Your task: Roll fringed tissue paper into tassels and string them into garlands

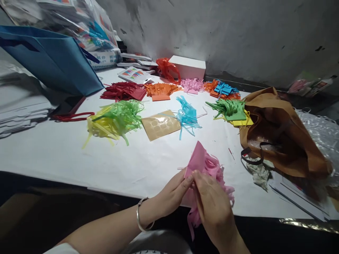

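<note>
Close to the table's front edge, a pink tissue paper tassel [196, 159] is gripped between both hands, its flat folded part pointing up and its cut strips hanging to the right and below. My left hand [173, 192], with a silver bangle at the wrist, pinches it from the left. My right hand [213, 199] presses its closed fingers against it from the right, near the left thumb. The fingertips partly hide the paper. Beyond the hands lie a light blue tassel [188, 114] and a tan sheet of clear round stickers [160, 125].
Green and yellow tassels [116, 118] lie left; red [124, 91], orange [160, 92] and other fringed bundles line the back. A blue bag [58, 63] stands left, a brown bag [280, 130] right. A white box [188, 67] sits by the wall.
</note>
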The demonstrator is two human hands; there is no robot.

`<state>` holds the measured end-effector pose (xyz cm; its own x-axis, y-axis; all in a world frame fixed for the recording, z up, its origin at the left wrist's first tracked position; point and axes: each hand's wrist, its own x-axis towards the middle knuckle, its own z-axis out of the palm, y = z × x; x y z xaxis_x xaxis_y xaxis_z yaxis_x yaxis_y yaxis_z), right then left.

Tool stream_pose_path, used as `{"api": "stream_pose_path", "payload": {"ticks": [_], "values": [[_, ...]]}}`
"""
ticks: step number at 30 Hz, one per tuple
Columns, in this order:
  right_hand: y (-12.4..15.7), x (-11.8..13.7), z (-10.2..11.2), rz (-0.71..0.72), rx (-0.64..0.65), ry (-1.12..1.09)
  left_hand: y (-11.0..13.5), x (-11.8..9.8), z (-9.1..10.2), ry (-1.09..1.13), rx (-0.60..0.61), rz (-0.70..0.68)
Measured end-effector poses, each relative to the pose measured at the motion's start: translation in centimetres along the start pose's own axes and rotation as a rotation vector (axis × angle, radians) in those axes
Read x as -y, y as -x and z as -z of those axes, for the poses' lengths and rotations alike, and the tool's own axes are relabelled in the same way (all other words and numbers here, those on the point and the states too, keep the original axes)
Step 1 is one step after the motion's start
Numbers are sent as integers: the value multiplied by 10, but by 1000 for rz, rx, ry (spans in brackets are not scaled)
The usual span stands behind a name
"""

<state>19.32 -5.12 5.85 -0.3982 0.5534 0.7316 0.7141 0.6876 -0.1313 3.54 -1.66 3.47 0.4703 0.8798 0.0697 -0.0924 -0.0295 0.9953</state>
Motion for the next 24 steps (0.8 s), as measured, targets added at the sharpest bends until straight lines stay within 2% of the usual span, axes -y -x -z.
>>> {"api": "stream_pose_path", "payload": {"ticks": [3, 9, 12, 14, 16, 17, 20, 22, 24], "values": [[2, 0, -13, -150, -66, -115, 5, -5, 0, -79, 32, -57], [3, -6, -8, -610, -81, -349, 5, -4, 2, -139, 35, -89], [1, -9, -7, -841, -19, -573, 4, -4, 2, -234, 31, -111], [0, -13, -5, -914, 71, -729, 2, -3, 3, -328, 37, -154], [-2, -17, -2, -875, 108, -727, 1, -2, 5, -417, 43, -199], [-2, -18, 0, -805, 70, -641, 0, -1, 6, -454, 40, -211], [-3, -20, 4, -458, -68, -264, -2, -1, 7, -504, 21, -178], [-1, -19, 4, -289, -46, -137, -3, -3, 6, -479, 11, -123], [1, -19, 1, -256, -2, -113, -4, -4, 4, -427, 11, -82]]}}
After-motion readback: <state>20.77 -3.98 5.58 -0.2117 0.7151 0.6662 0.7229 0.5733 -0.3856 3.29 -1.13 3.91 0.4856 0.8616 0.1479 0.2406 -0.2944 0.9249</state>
